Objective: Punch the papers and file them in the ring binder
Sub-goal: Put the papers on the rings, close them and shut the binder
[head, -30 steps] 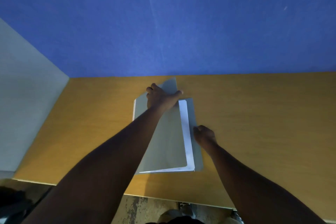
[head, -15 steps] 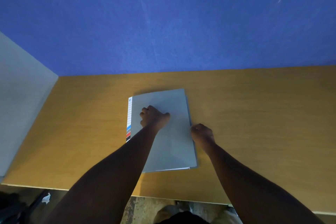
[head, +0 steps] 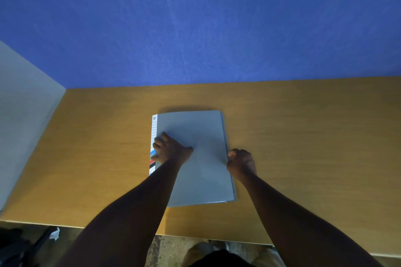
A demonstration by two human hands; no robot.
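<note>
A grey binder (head: 195, 132) lies closed and flat on the wooden table (head: 303, 136), in the middle. A white index strip (head: 154, 132) with blue, red and black tabs sticks out along its left edge. My left hand (head: 171, 149) rests on the cover near that left edge, fingers spread and pressing down. My right hand (head: 240, 162) is curled at the binder's right edge, fingertips pinching the cover and page edges there. Thin white paper edges show at the bottom right corner (head: 221, 201). No punch is in view.
A blue wall (head: 195, 28) rises behind the table. A pale grey panel (head: 21, 115) stands at the left end. The table's near edge (head: 65, 225) runs along the bottom, with floor and dark objects below it.
The front cover, held up and open a second ago, has come down flat. My left hand slid from the top of the cover down to its left edge. The right hand stayed at the right edge.
</note>
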